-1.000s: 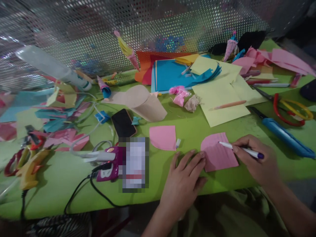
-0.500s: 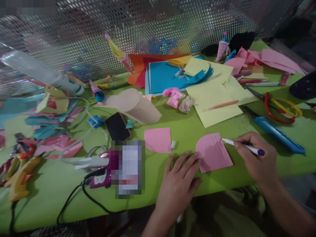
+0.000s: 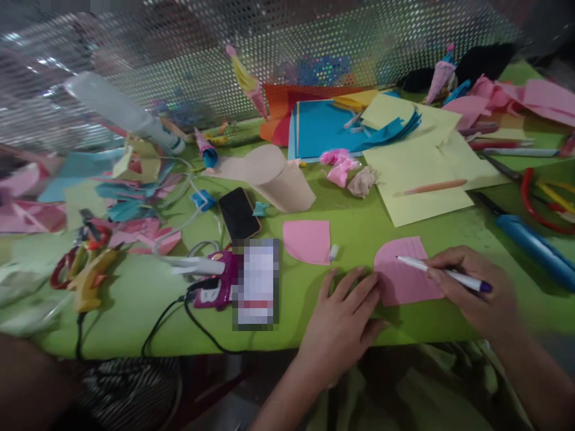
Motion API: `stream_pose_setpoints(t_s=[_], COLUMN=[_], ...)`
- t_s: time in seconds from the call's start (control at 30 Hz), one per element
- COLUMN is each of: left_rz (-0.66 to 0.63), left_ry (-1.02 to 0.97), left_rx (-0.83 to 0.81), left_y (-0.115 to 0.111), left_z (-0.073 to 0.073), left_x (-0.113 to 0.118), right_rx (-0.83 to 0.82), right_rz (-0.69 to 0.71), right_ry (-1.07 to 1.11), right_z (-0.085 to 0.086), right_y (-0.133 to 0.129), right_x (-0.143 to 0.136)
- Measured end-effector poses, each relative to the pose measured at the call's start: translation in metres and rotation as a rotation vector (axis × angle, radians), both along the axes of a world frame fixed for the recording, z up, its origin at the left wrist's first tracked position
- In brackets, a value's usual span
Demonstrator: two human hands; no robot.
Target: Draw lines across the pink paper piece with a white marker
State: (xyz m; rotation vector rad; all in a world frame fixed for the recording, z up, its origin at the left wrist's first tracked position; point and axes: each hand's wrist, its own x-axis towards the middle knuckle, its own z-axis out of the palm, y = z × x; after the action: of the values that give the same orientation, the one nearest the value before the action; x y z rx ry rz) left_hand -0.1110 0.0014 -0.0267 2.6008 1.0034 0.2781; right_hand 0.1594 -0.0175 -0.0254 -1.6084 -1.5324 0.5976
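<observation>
A pink paper piece (image 3: 402, 278) with a rounded corner and faint ruled lines lies near the table's front edge. My left hand (image 3: 344, 317) rests flat with fingers spread, its fingertips at the paper's left edge. In my right hand (image 3: 471, 287) is a white marker (image 3: 460, 279) with a purple end; its tip is over the upper middle of the paper. A second pink piece (image 3: 308, 241) lies to the left, and a small white cap (image 3: 333, 252) sits beside its lower right corner.
Behind are yellow sheets (image 3: 422, 173), blue paper (image 3: 318, 131) and a beige paper roll (image 3: 287, 179). To the right lie a blue cutter (image 3: 534, 245) and scissors (image 3: 525, 197). Phones, a purple power socket (image 3: 218, 284) with cables and a yellow glue gun (image 3: 92, 281) are at left.
The marker tip has moved from the paper's upper right corner leftward onto its upper middle. The view has shifted, so the table items appear further right.
</observation>
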Motion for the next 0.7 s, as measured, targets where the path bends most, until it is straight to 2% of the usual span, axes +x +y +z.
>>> stream_pose_setpoints(t_s=[0.13,0.23,0.5,0.7], left_rz=[-0.003,-0.011,-0.011,-0.007], left_ry=[-0.022,-0.026,-0.026,-0.032], left_rx=[-0.015,-0.009,0.012,0.01], left_y=[0.0002,0.0002,0.0004,0.0004], left_z=[-0.0008,-0.0018,-0.0025,-0.0022], left_x=[-0.0011,-0.0019,-0.0014,-0.0018], right_rx=[-0.064,-0.134,-0.155,-0.154], right_rz=[0.197,0.273,0.326,0.3], right_ry=[-0.01,-0.02,-0.062,-0.07], right_z=[-0.0009,-0.004,-0.0074,-0.0084], right_y=[0.0068,0.0083,0.0086,0.008], right_x=[-0.0052,-0.0063,-0.0062,-0.0074])
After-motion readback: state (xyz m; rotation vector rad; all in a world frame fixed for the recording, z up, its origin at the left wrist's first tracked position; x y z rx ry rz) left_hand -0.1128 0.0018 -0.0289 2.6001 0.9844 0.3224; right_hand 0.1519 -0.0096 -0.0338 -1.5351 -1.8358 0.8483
